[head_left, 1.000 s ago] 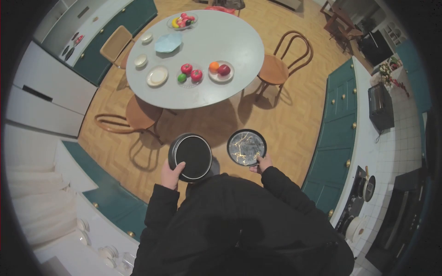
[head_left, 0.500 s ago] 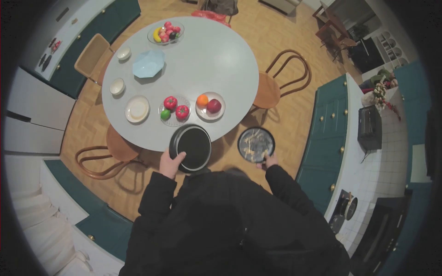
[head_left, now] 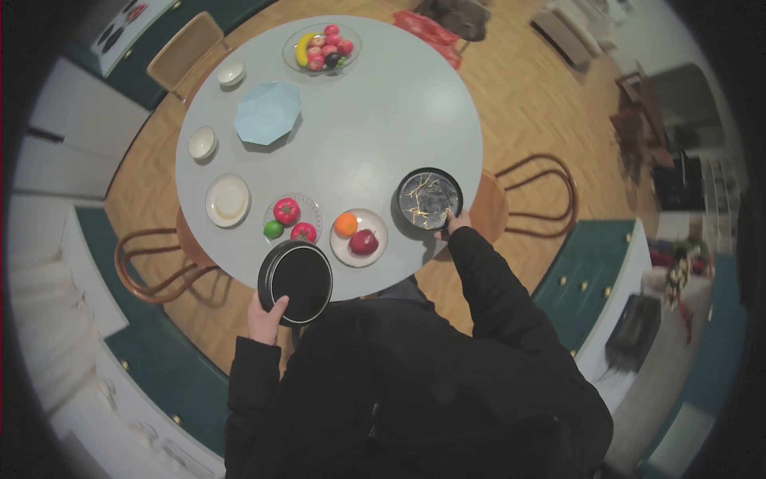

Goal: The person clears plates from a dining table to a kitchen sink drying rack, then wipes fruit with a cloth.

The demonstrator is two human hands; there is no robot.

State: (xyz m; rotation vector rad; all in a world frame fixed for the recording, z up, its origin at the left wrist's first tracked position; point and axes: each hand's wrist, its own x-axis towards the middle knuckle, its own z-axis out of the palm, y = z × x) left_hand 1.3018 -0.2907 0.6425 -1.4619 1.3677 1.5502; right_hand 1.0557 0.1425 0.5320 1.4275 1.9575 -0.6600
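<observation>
At the left side of the pale table [head_left: 383, 128], a wooden chair [head_left: 188, 238] stood partly under the edge. On the table's left part there were a small bowl [head_left: 203, 143], a cream plate [head_left: 228, 200] and a blue octagonal dish [head_left: 269, 114]. The left hand [head_left: 266, 321], at the table's near-left edge, was closed around the rim of a black round dish [head_left: 302, 281]; its thumb pressed the dark face, while the other fingers were hidden behind. This dish was tilted and covered a little of the table's edge in the view; I cannot tell if they touched.

Behind it, on the table's near part, lay a glass plate [head_left: 313, 209] with tomatoes [head_left: 286, 211] and a lime [head_left: 274, 230], then a plate [head_left: 341, 250] with an orange [head_left: 345, 224] and a red fruit [head_left: 364, 242].

At the table's right part, the right hand [head_left: 456, 221] pinched the rim of a marbled plate [head_left: 427, 195], nearly closed. Half a second earlier this plate appeared over the floor, outside the table; now it was above the tabletop. In my judgement, the right hand's carrying had therefore reached the table, but contact was unclear.
</observation>
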